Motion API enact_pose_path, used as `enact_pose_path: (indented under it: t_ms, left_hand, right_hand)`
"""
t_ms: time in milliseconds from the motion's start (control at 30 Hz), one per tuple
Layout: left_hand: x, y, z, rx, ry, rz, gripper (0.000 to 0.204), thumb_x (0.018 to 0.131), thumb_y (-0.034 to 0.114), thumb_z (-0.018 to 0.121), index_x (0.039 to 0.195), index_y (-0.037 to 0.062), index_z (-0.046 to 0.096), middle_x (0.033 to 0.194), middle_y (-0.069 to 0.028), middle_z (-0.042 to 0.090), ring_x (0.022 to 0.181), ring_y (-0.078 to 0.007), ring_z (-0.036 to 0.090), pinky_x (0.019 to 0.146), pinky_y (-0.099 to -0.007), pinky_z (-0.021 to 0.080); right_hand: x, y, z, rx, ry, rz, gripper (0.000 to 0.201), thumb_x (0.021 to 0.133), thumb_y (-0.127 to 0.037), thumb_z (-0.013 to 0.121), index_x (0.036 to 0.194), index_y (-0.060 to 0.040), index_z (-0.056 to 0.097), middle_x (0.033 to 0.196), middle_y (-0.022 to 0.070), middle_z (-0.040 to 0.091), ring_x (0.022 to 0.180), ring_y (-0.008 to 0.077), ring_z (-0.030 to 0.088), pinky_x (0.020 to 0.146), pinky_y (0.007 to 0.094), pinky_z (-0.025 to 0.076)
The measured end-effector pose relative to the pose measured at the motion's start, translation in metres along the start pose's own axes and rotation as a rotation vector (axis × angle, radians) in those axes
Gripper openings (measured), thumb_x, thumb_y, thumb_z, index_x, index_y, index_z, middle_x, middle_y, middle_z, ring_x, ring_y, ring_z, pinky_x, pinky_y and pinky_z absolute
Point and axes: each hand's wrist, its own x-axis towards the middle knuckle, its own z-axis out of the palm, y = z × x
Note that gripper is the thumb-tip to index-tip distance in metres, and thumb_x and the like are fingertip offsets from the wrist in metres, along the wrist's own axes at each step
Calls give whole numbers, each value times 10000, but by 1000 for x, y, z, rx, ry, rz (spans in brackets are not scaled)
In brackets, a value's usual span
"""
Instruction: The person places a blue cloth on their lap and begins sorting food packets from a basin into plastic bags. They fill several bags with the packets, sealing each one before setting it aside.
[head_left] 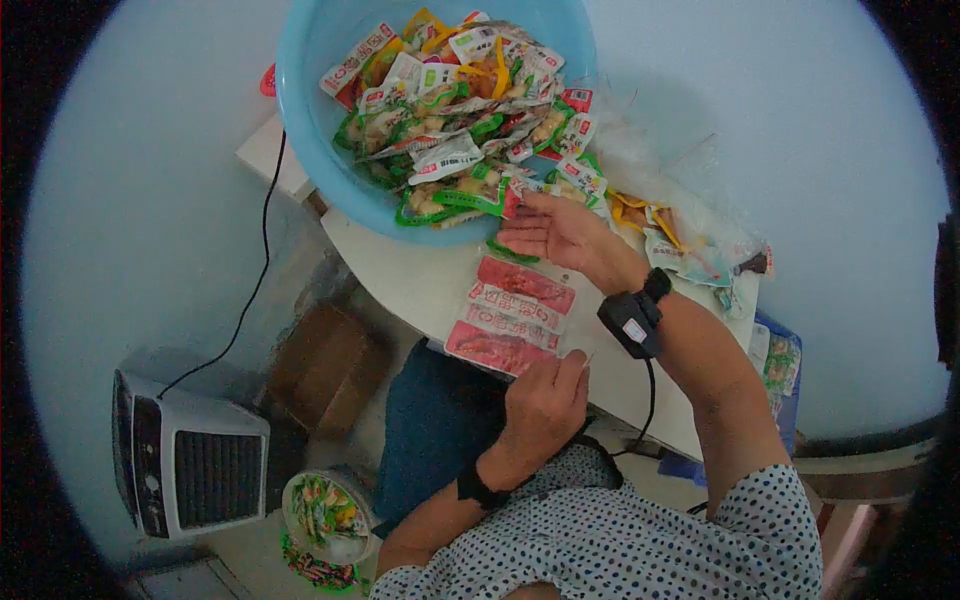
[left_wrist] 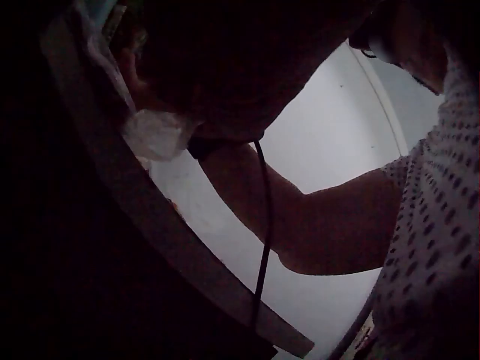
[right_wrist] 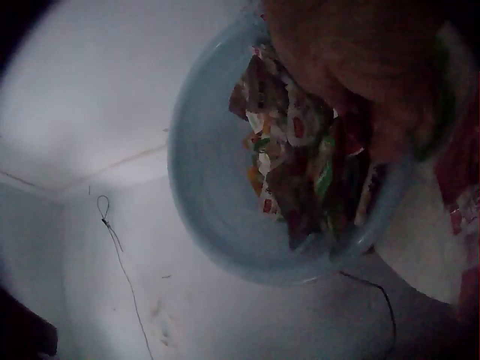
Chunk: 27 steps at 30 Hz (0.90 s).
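On the white table lies a flat red-and-white printed bag (head_left: 515,312). My left hand (head_left: 545,405) is at its near edge, with curled fingers and the thumb pinching that edge. Beyond the bag, my right hand (head_left: 560,232) is palm up at the rim of a blue basin (head_left: 302,130), its fingers extended toward the left. Small food packets (head_left: 440,130) with green, red and yellow edges fill the basin. A green-edged packet (head_left: 513,252) shows just under the right fingers. In the right wrist view, the same hand (right_wrist: 367,67) covers part of the pile.
Clear plastic (head_left: 655,160) and more packets (head_left: 655,225) lie right of the basin. A blue crate (head_left: 785,385) with packets stands beyond the table's right end. At lower left are a grey air cooler (head_left: 220,480), a cardboard box (head_left: 330,370) and a bucket (head_left: 300,525) of packets.
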Motion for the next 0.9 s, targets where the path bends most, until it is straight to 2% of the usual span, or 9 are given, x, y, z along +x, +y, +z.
enact_pose_path:
  t_ms: [100, 267, 367, 467, 567, 667, 767, 900]
  left_hand:
    - [0, -1, 1, -25, 27, 18, 164, 817, 85, 704, 961, 41, 640, 822, -125, 670, 696, -286, 650, 593, -384, 532]
    - [4, 0, -3, -41, 36, 30, 152, 818, 89, 711, 944, 38, 644, 808, -116, 669, 663, -278, 640, 573, -370, 523]
    - [4, 1, -3, -45, 53, 42, 136, 815, 87, 715, 925, 42, 648, 763, -102, 643, 632, -269, 623, 548, -363, 506]
    - [6, 3, -6, -27, 29, 44, 121, 810, 82, 718, 907, 48, 655, 710, -87, 599, 601, -259, 601, 524, -359, 486]
    - [7, 0, -3, -47, 39, 47, 119, 801, 73, 723, 902, 52, 663, 677, -78, 563, 578, -254, 584, 509, -360, 472]
    - [9, 0, -1, -83, 61, 56, 127, 792, 58, 726, 903, 51, 665, 671, -76, 553, 566, -253, 574, 502, -362, 464]
    - [12, 4, -2, -98, 77, 53, 130, 789, 44, 724, 904, 49, 664, 674, -77, 554, 564, -255, 572, 499, -363, 460]
    - [10, 3, 0, -125, 103, 27, 124, 793, 40, 718, 903, 43, 661, 678, -84, 556, 566, -259, 571, 499, -359, 456]
  right_hand:
    - [6, 4, 0, 55, -12, -88, 311, 968, -187, 552, 1132, 77, 531, 1117, 242, 628, 1088, 385, 632, 908, 474, 557]
    - [-23, -4, -9, 26, 68, -79, 264, 944, -99, 510, 1130, 89, 524, 1096, 240, 625, 1045, 375, 653, 834, 423, 588]
    - [-55, -18, -17, -198, 214, -110, 257, 915, -104, 537, 1092, 82, 548, 1026, 227, 643, 954, 360, 686, 783, 409, 595]
    - [-84, -32, -42, -305, 237, -164, 249, 882, -119, 574, 1038, 75, 574, 956, 197, 656, 855, 338, 709, 701, 377, 601]
    - [-109, -35, -64, -481, 420, -397, 215, 879, -134, 588, 970, 59, 614, 836, 174, 688, 689, 271, 704, 612, 361, 602]
    - [-138, -44, -80, -578, 480, -504, 205, 876, -148, 604, 934, 48, 622, 805, 163, 686, 635, 244, 688, 580, 348, 594]
    - [-172, -48, -86, -542, 541, -550, 172, 871, -131, 606, 912, 35, 623, 757, 135, 672, 585, 223, 668, 526, 337, 576]
    - [-221, -46, -125, -525, 432, -486, 156, 861, -112, 609, 918, 33, 623, 725, 100, 650, 535, 204, 642, 459, 329, 544]
